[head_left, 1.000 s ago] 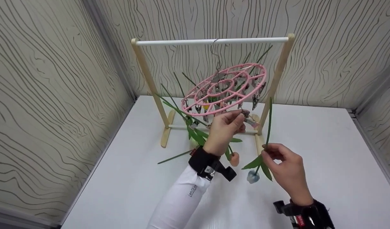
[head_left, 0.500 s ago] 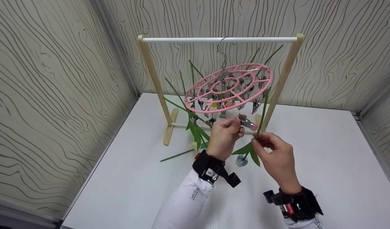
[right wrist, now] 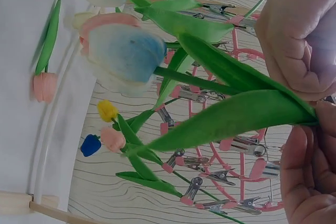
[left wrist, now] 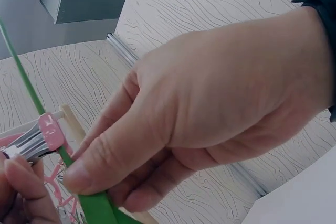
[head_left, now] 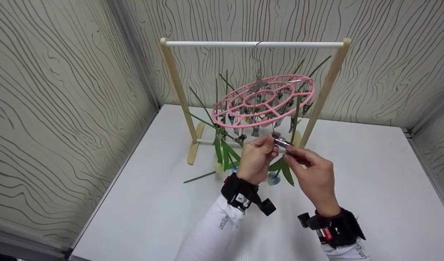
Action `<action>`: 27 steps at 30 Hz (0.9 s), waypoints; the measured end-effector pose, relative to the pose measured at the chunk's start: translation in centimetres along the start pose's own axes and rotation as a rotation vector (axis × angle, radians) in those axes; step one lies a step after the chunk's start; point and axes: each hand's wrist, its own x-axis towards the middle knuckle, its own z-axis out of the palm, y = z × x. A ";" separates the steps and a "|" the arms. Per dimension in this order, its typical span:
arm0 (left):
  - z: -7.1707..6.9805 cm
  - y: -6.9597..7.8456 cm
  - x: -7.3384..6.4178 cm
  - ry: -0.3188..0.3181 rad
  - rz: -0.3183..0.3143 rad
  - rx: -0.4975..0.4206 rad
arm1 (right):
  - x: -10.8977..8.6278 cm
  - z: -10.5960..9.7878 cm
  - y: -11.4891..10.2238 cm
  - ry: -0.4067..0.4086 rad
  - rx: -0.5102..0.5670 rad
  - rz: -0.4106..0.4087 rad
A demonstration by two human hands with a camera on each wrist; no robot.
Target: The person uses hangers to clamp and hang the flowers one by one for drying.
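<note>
In the head view my left hand pinches the handle end of a metal clip with a pink tip, hanging from the pink round clip hanger. My right hand pinches the green stem of an artificial tulip with a pale blue and white head. The tulip hangs head down, its leaves below my fingers. In the left wrist view the stem runs past the clip's pink tip. Whether the clip grips the stem, I cannot tell.
The hanger hooks over the white bar of a wooden stand and tilts. Several tulips hang from its other clips, among them a yellow one and a dark blue one. One pink tulip lies on the white table.
My right hand has brought the tulip left and up, its stem now at the clip's tip. My left hand has kept its pinch on the clip.
</note>
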 end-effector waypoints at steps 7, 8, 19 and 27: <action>-0.3 -0.2 0.1 -0.012 0.000 0.000 | 0.4 0.1 -0.6 0.031 0.016 0.057; -0.4 -0.2 0.2 -0.013 0.001 -0.001 | 0.4 0.1 -0.6 0.030 0.015 0.057; -0.6 -0.2 0.0 0.047 -0.041 -0.029 | 0.6 0.4 -0.8 0.047 0.044 -0.008; -1.0 -0.2 0.0 0.024 -0.079 -0.053 | 0.5 0.5 -0.6 0.050 0.045 -0.044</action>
